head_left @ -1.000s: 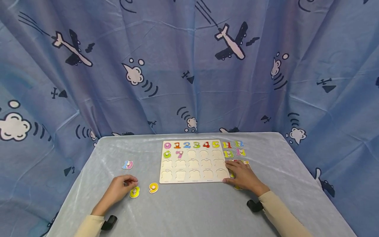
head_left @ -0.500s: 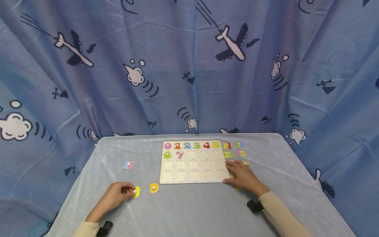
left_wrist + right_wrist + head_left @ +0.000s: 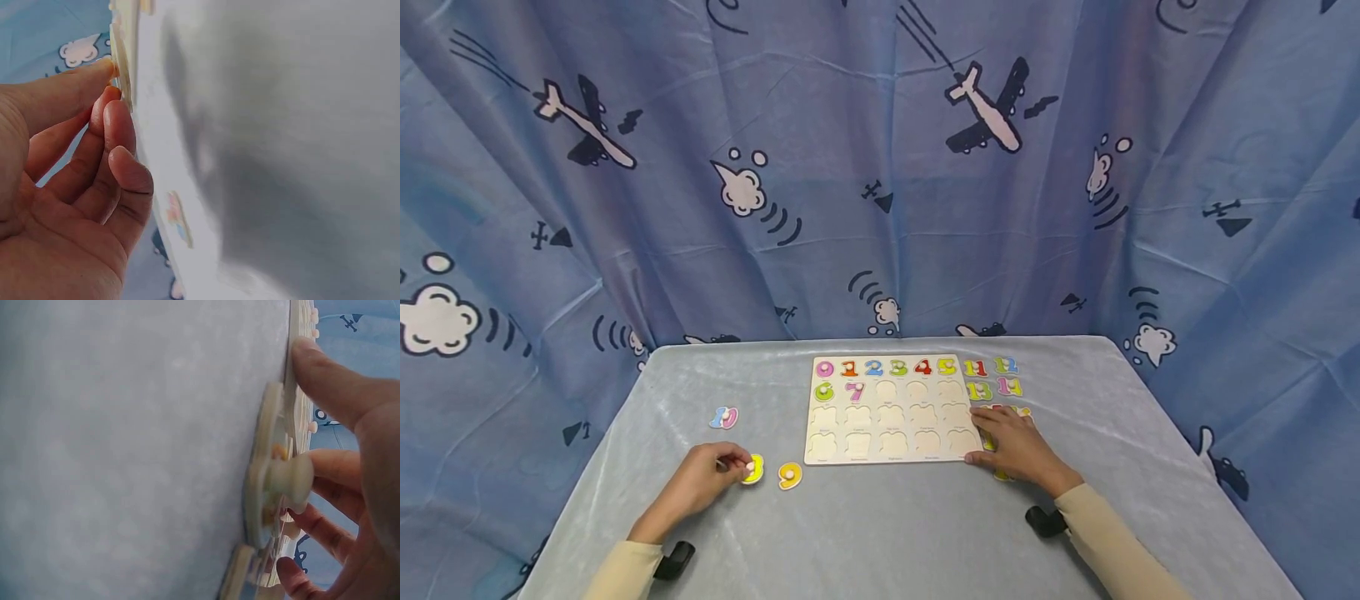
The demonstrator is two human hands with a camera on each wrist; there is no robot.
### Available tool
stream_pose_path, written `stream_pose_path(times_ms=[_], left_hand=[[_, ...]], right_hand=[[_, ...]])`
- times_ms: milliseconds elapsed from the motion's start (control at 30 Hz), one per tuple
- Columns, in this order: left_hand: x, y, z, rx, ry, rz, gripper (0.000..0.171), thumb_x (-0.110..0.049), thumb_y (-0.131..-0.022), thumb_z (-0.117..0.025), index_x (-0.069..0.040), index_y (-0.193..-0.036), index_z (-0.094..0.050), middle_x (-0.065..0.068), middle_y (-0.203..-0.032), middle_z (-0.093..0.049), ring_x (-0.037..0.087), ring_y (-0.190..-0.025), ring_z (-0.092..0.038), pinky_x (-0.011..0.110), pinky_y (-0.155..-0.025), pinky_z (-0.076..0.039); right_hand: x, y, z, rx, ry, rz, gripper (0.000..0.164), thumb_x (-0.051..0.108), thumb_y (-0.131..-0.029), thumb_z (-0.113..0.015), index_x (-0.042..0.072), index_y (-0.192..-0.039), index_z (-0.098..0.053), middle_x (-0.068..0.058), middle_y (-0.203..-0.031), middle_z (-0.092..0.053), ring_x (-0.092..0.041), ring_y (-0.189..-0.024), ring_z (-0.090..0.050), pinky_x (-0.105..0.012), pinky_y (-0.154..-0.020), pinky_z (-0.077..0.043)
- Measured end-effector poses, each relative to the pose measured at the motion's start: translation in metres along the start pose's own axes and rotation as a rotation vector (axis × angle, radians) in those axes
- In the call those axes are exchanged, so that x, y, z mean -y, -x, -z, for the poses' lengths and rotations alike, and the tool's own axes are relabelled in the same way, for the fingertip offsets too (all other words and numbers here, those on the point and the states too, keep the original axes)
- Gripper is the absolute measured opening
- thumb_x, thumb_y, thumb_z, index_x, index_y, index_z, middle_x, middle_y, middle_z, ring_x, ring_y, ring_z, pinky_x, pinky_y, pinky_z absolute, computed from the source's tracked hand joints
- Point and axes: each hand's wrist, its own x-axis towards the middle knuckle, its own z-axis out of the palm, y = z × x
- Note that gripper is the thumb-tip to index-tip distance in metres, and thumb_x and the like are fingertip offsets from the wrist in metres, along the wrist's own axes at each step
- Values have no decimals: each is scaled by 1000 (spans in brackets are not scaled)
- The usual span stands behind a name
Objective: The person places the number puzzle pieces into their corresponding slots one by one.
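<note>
My left hand [image 3: 702, 477] pinches the knob of a yellow number puzzle piece [image 3: 756, 468], apparently an 8, partly hidden by the fingertips. In the left wrist view the piece [image 3: 122, 70] stands edge-on between thumb and finger. An orange 9 piece [image 3: 790, 476] lies just right of it. Farther right is the wooden number puzzle board [image 3: 874, 423], with 0 to 7 in its upper slots and bare recesses below. My right hand [image 3: 1018, 443] rests on the board's right edge, the thumb near its lower corner. Beneath that hand, knobbed pieces [image 3: 265, 478] are partly hidden.
A blue and pink 10 piece [image 3: 724, 417] lies behind my left hand. Right of the board lie an 11 [image 3: 975, 367], a 12 [image 3: 1006, 365], a 13 [image 3: 979, 390] and a 14 [image 3: 1010, 386]. A patterned curtain [image 3: 820, 208] hangs behind the grey-covered table [image 3: 880, 533].
My left hand has taken hold of the yellow piece's knob and shifted it slightly up and right in the head view, toward the 9. The right hand has stayed on the board.
</note>
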Motion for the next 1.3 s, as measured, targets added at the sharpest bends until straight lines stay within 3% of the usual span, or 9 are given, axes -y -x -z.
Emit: stream_pose_path(times_ms=[367, 800, 1300], left_hand=[[-34, -44, -4, -1, 12, -122, 6, -12, -84, -76, -11, -89, -74, -5, -76, -67, 2, -71, -57, 21, -66, -46], [-54, -76, -17, 32, 14, -92, 7, -16, -85, -76, -14, -91, -74, -6, -78, -66, 6, -74, -57, 24, -71, -47], [-82, -122, -45, 55, 68, -143, 5, -12, -85, -75, -10, -90, -74, -2, -79, -67, 8, -74, -58, 24, -69, -48]], right_hand=[[2, 2, 0, -2, -10, 4, 79, 56, -77, -75, 9, -139, -57, -8, -145, -54, -39, -134, -45, -63, -99, -37], [-2, -2, -3, 4, -16, 8, 80, 61, -78, -72, 14, -140, -55, -7, -145, -53, -35, -134, -45, -61, -99, -38], [-2, 0, 0, 5, -9, 19, 75, 57, -79, -74, 11, -136, -59, -7, -144, -54, -34, -132, -46, -60, -97, -39]])
